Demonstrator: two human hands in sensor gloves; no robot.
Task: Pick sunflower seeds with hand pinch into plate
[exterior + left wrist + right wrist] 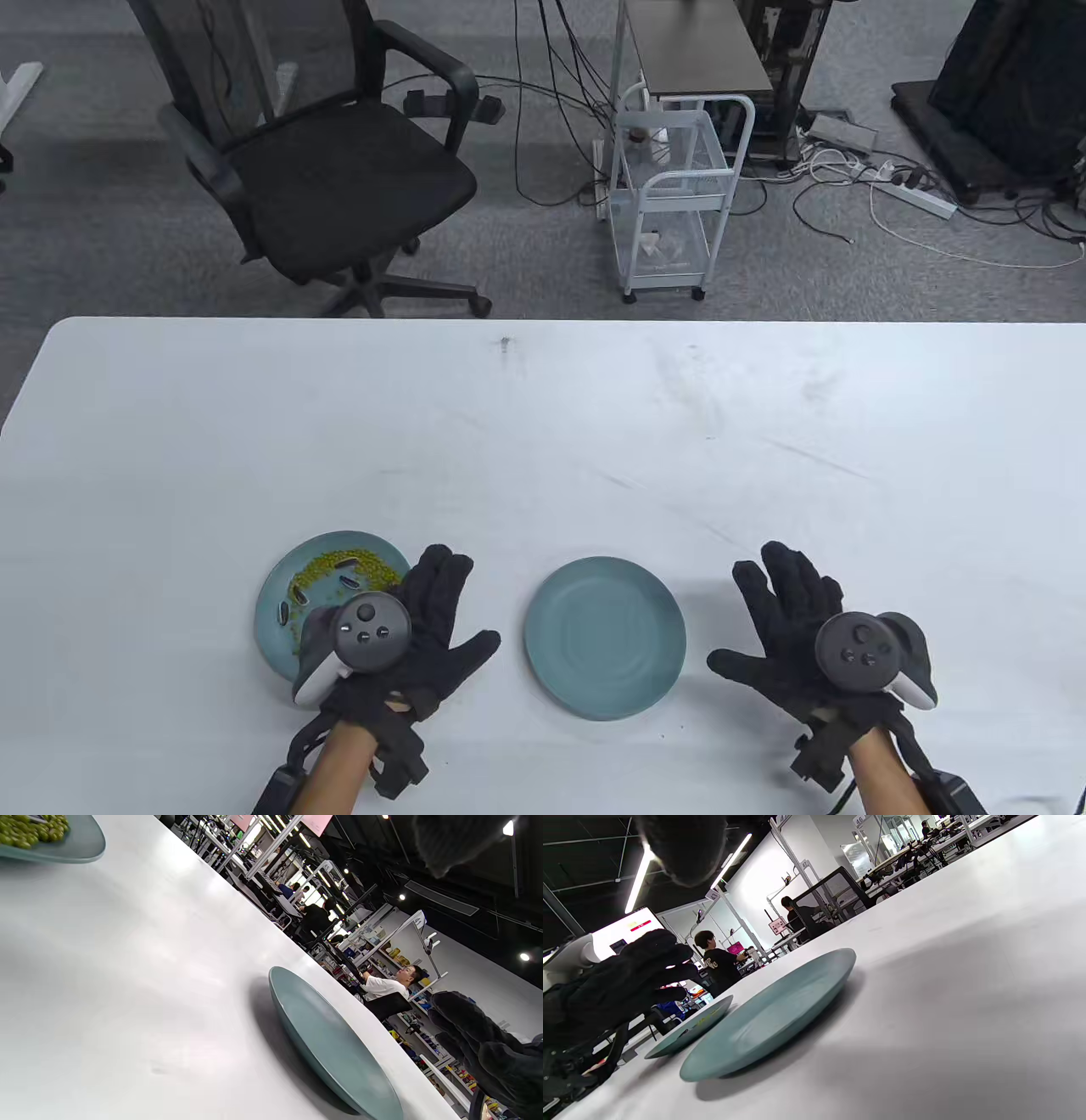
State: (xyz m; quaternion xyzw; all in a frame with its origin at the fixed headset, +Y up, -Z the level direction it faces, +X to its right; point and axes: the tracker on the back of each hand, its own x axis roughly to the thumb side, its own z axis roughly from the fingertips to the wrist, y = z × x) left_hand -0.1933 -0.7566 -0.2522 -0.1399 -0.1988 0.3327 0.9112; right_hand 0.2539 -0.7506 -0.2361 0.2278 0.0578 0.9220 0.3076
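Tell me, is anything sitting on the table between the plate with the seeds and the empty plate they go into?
Nothing visible does. The stretch of table between the seed plate and the empty plate is bare; only the left hand hovers partly over that gap, holding nothing.

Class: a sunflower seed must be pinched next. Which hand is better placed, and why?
The left hand. It lies against the near-right edge of the seed plate, with the dark seeds just beyond it. The right hand lies flat on the table, beyond the empty plate.
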